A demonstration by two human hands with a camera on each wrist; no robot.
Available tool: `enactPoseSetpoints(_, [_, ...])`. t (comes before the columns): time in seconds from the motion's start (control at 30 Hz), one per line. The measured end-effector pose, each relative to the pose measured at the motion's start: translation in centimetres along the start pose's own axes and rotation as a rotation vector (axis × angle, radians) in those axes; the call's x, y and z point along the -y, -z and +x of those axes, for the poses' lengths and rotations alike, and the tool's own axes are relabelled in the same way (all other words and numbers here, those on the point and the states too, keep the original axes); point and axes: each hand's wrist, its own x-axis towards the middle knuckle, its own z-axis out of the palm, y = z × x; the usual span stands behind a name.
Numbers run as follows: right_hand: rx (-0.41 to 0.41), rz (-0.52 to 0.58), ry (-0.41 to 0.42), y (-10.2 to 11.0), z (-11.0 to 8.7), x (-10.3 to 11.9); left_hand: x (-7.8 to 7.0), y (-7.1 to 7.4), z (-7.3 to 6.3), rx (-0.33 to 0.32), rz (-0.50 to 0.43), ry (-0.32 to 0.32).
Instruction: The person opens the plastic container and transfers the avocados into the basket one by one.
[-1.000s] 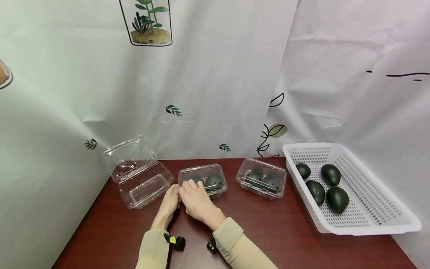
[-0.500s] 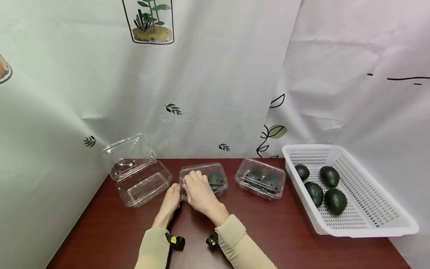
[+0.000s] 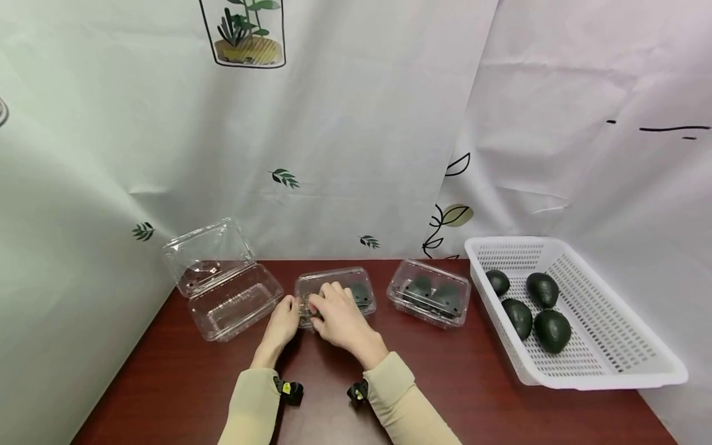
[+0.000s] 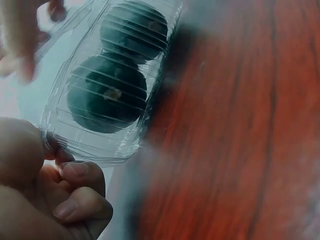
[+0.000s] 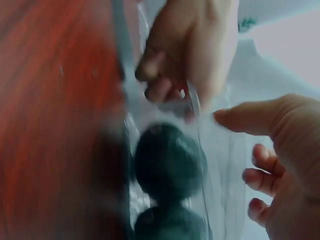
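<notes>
A clear plastic clamshell box (image 3: 353,279) with two dark green avocados (image 4: 107,92) inside lies at the middle of the table, its lid down. My left hand (image 3: 282,322) is at the box's left end, and the left wrist view has its thumb and curled fingers pinching the rim at the corner. Over the lid hovers my right hand (image 3: 343,318). Its thumb and fingers (image 5: 245,117) are spread apart and loosely bent, with nothing between them in the right wrist view. From the head, this hand covers part of the box and one avocado.
To the left stands an open clamshell (image 3: 236,303), its raised lid near the wall sheet. Another closed clamshell (image 3: 428,293) with two avocados sits right of the middle. A white perforated basket (image 3: 617,334) holding several avocados (image 3: 552,331) takes up the right side.
My right hand has shifted slightly right over the lid, and its fingers have come away from the left hand. The left hand stays at the box's left end.
</notes>
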Motion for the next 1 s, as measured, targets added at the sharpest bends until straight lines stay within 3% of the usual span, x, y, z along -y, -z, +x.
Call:
enactPoseSetpoints(0.17, [0.041, 0.009, -0.063, 1.1, -1.1, -1.9, 0.0, 0.2, 0.1, 0.03, 0.008, -0.008])
enactPoseSetpoints(0.3, [0.029, 0.029, -0.114, 1.4, -1.9, -3.4, 0.1, 0.5, 0.0, 0.063, -0.006, 0.012])
enactPoseSetpoints(0.73, [-0.168, 0.101, -0.077, 0.9, -2.6, -6.6, -0.5, 0.9, 0.2, 0.127, 0.055, -0.004])
enactPoseSetpoints(0.83, [-0.201, 0.079, -0.104, 0.9, -2.5, -7.0, -0.5, 0.8, 0.1, 0.138, 0.061, -0.006])
enactPoseSetpoints(1.0, [-0.135, 0.033, -0.124, 1.8, -2.4, -6.9, -0.1, 1.0, -0.1, 0.128, 0.052, -0.034])
